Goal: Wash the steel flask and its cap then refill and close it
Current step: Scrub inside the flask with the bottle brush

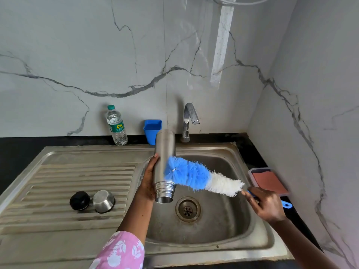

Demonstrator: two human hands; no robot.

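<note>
Flask, uncapped, mouth tilted down, over sink basin, held by L hand, fingers wrapped round its lower body. R hand at 4 o'clock grips handle of blue-white bottle brush, bristle tip against flask's side. On drainboard at 8 o'clock lie steel cap & black stopper, side by side; tap at 1 o'clock, water bottle at 11.

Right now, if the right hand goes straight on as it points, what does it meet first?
Probably the side of the steel flask, where the brush in the right hand points; depth unclear.
</note>
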